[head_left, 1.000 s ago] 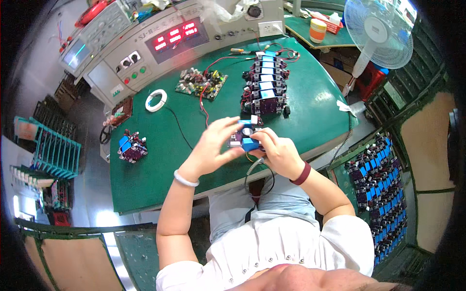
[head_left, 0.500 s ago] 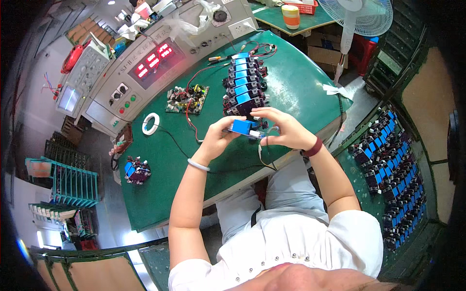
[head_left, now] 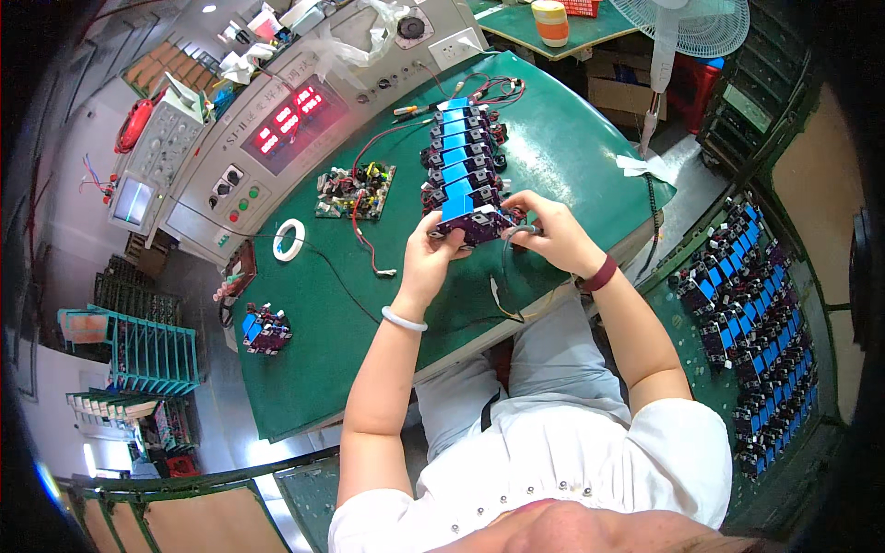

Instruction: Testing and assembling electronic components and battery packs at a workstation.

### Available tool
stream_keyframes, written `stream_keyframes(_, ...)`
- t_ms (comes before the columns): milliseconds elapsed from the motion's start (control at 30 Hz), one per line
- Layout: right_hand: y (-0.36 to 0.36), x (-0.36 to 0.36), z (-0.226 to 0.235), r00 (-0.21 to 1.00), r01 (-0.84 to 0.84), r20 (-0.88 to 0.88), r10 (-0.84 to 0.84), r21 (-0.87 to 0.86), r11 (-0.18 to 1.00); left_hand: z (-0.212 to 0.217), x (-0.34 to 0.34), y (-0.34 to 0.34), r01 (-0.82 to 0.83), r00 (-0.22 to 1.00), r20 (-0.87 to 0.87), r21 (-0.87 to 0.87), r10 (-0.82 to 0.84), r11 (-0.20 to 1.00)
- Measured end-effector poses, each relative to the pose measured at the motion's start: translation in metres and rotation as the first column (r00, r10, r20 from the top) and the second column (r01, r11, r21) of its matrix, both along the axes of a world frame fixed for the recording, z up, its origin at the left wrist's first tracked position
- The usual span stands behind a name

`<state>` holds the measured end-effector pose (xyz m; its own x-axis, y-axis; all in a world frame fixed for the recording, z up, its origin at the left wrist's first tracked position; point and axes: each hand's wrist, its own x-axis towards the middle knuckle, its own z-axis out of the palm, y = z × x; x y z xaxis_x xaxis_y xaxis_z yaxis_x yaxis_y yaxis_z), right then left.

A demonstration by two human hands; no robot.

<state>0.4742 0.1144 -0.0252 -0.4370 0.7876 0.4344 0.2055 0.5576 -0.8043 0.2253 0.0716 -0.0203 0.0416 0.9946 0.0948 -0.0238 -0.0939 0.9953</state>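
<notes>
A circuit board [head_left: 477, 227] with a dark purple face and a blue block stands on edge at the near end of a row of similar boards [head_left: 454, 152]. My left hand [head_left: 430, 256] grips its left side, thumb across the near face. At its right edge, my right hand [head_left: 551, 238] has thumb and fingers closed around the board's corner, where dark wires hang. Part of this grip is hidden by the fingers. A thin cable [head_left: 502, 295] runs below my right hand toward the table's front edge.
Left of the row lies a bare populated circuit board [head_left: 355, 191] with a red lead. A white tape-like ring [head_left: 289, 240] and a small group of boards [head_left: 265, 329] sit on the green table's left side. The test console [head_left: 277, 120] lines the back; many boards [head_left: 751, 323] fill the right-hand tray.
The board has been turned from lying tilted, blue block up, to standing with its purple face toward me, close against the row. My right hand's fingers have closed in on its edge.
</notes>
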Motion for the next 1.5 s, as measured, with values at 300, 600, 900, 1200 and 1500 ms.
stream_keyframes(300,0.005,0.002,-0.004,0.975,0.094,0.204,-0.088,-0.019,0.995,-0.018,0.012,0.007,-0.099,0.988,-0.13,-0.082,0.088,0.992)
stream_keyframes(600,-0.009,-0.012,-0.021,0.963,0.028,0.265,-0.055,0.106,0.994,-0.026,-0.002,-0.003,-0.201,0.804,-0.506,0.263,0.312,0.944)
stream_keyframes(900,0.013,0.002,-0.012,0.87,0.034,0.459,-0.178,0.304,0.952,-0.025,0.02,-0.002,-0.266,0.711,-0.569,0.326,0.413,0.907)
stream_keyframes(1200,-0.003,0.012,-0.011,0.898,0.174,0.389,-0.206,0.116,0.978,-0.027,0.018,0.0,-0.211,0.742,-0.539,0.378,0.399,0.902)
stream_keyframes(1500,0.013,0.032,-0.023,0.872,0.353,0.221,-0.437,0.334,0.874,-0.014,0.025,-0.007,-0.058,0.572,-0.698,0.489,0.431,0.87)
